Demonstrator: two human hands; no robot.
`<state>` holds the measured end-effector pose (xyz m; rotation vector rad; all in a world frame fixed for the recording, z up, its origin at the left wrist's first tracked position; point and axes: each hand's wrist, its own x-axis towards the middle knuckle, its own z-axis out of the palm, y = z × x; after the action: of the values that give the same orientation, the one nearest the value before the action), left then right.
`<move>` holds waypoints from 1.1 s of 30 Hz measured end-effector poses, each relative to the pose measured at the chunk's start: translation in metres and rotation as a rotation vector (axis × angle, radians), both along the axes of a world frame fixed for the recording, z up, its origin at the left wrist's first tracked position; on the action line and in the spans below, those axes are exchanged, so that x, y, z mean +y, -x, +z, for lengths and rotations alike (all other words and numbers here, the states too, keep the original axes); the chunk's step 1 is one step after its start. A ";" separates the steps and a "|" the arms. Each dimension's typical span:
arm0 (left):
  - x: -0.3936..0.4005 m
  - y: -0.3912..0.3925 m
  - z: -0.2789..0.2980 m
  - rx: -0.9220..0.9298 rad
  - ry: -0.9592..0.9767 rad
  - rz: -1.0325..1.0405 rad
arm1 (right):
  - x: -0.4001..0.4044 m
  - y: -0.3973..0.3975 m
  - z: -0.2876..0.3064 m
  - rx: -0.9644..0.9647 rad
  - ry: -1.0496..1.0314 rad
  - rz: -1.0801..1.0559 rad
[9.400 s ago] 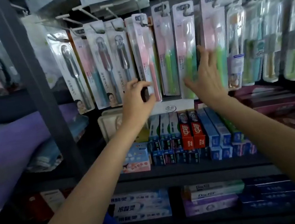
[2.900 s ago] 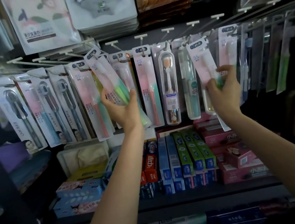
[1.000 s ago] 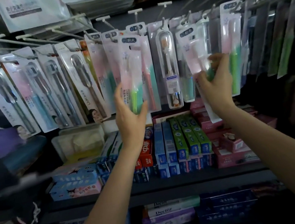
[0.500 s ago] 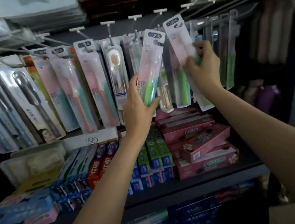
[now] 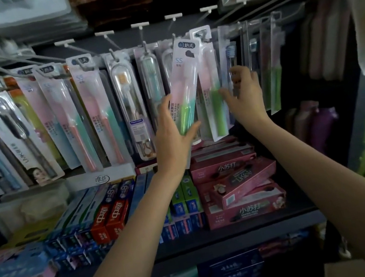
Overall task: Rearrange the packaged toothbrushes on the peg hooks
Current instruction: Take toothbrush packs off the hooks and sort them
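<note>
- Left hand (image 5: 170,129) gripping tilted pink-and-green toothbrush pack (image 5: 185,84), in front of hanging packs.
- Right hand (image 5: 243,94) loose, fingers spread beside hanging green toothbrush pack (image 5: 210,89).
- Pink toothpaste boxes (image 5: 234,178) stacked on dark shelf (image 5: 229,232) below.

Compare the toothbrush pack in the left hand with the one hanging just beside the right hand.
The held pack is off any hook and tilted, its top leaning right; the hanging pack sits on its peg hook and hangs nearly straight. The left hand grips the held pack's lower end; the right hand hovers beside the hanging pack, fingers spread. Both hold green-handled brushes on pink-to-green cards.
</note>
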<state>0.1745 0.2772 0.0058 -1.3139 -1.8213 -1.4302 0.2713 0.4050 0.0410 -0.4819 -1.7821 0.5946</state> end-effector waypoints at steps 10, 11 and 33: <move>0.026 -0.016 0.007 -0.048 -0.013 -0.068 | -0.011 0.004 0.029 0.046 0.062 0.329; 0.029 -0.018 0.006 -0.089 0.001 -0.079 | -0.011 0.005 0.032 0.023 0.056 0.330; 0.047 -0.026 0.024 -0.025 0.266 -0.066 | -0.003 0.003 0.023 0.057 0.048 0.040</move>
<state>0.2004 0.3239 0.0293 -1.5022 -2.0576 -1.2752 0.2687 0.4023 0.0637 -0.4586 -1.7300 0.6747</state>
